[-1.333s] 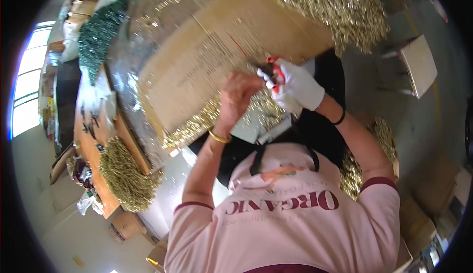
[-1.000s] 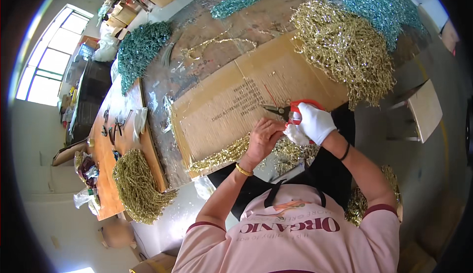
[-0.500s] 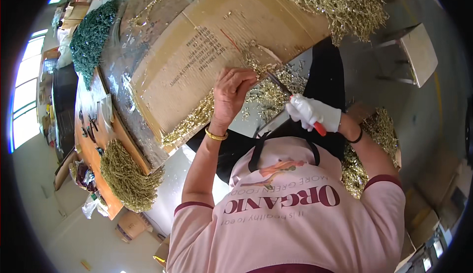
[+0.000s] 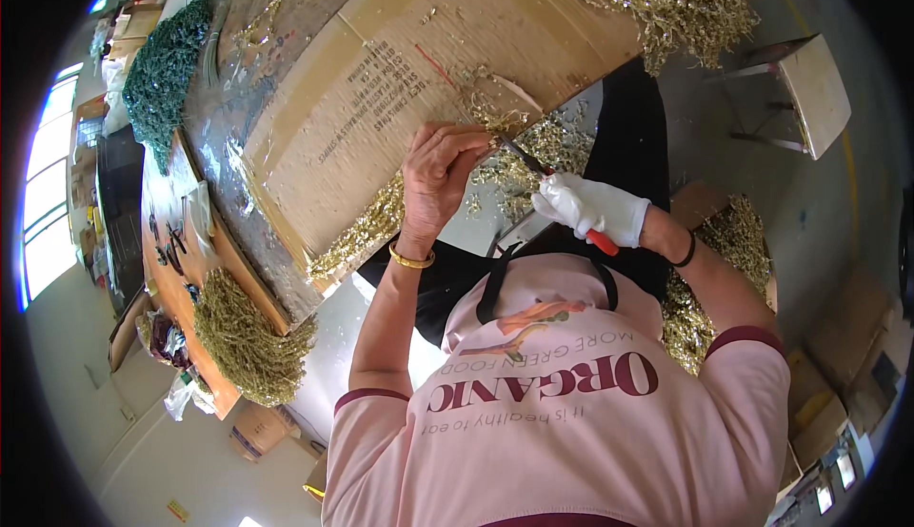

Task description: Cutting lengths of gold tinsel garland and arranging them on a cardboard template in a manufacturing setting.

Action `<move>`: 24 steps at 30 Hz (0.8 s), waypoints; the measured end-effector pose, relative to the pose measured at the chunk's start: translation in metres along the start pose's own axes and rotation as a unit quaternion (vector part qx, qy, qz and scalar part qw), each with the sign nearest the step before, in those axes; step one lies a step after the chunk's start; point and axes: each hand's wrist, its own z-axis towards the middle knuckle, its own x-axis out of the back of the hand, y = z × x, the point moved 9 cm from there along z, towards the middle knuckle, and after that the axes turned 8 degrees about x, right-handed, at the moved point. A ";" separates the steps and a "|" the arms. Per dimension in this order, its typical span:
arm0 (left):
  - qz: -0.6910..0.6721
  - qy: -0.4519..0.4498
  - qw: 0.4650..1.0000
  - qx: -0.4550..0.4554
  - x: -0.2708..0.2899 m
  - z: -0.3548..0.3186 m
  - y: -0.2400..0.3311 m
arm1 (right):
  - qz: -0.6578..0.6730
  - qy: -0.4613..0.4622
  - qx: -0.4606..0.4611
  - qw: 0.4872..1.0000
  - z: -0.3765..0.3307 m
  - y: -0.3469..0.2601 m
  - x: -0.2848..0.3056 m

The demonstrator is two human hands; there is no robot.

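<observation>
My bare left hand point(image 4: 443, 170), with a gold bangle at its wrist, is above the near edge of a cardboard sheet point(image 4: 328, 151). Its fingers are pinched together on a gold glittery sprig point(image 4: 511, 119), though the exact grip is hidden. In a white glove, my right hand point(image 4: 583, 206) is closed around red-handled pliers point(image 4: 603, 242). Their dark jaws point up and left, reaching the sprig beside my left fingertips. Under the jaws, gold clippings point(image 4: 562, 141) are scattered below the cardboard's edge.
A big bunch of gold sprigs point(image 4: 666, 3) covers the far right corner. More gold bunches are at the left table point(image 4: 252, 337) and by my right elbow. Green glittery sprigs point(image 4: 167, 75) stand far left. Several dark-handled tools point(image 4: 171, 246) lie on the wooden table. A stool point(image 4: 814, 94) stands right.
My right hand and the pliers have shifted slightly left, toward my left hand. My left hand keeps its pinch. The whole view has moved a little.
</observation>
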 end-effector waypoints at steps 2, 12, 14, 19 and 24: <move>-0.004 -0.001 1.000 -0.001 0.000 0.000 -0.001 | 0.049 0.003 -0.027 0.998 0.001 0.004 -0.002; -0.018 -0.006 0.999 0.035 -0.002 0.001 -0.006 | 0.050 0.104 -0.071 0.991 -0.010 -0.010 -0.001; -0.018 -0.003 0.999 0.043 -0.002 0.000 -0.007 | 0.124 0.130 -0.077 0.981 -0.014 -0.010 0.000; 0.042 -0.004 0.999 -0.020 -0.005 0.001 0.001 | -0.235 0.215 0.115 0.941 -0.007 -0.050 0.037; 0.026 0.007 0.999 -0.021 -0.006 -0.001 -0.003 | -0.394 0.256 0.323 0.822 0.038 -0.100 0.044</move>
